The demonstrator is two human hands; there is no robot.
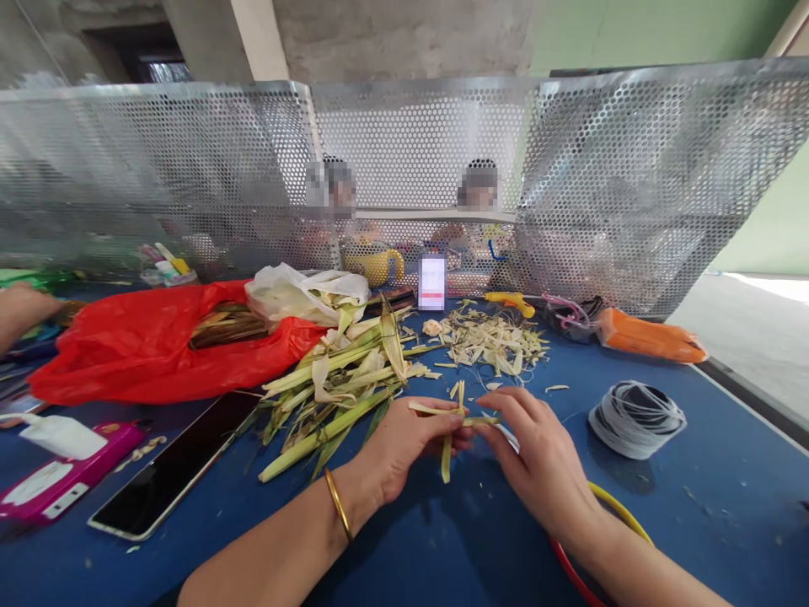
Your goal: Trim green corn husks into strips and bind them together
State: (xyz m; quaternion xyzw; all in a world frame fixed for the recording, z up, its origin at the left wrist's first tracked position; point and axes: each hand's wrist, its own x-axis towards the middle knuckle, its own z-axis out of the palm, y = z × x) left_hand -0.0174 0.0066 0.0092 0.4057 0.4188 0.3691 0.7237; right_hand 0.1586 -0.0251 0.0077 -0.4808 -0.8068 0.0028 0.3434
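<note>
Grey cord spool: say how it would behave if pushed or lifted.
The grey cord spool sits flat, so a push would probably slide it rather than roll it. Loose strands cross its top, so lifting by those might unwind it.

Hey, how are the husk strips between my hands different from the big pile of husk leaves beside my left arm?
The husk strips are short and narrow, while the husk leaves are mostly long, some broad. The strips are crossed over one another; the leaves lie in a loose tangle. The strips are held in the left hand, whereas the leaves rest on the blue table. Both show pale yellow-green colouring.
</note>
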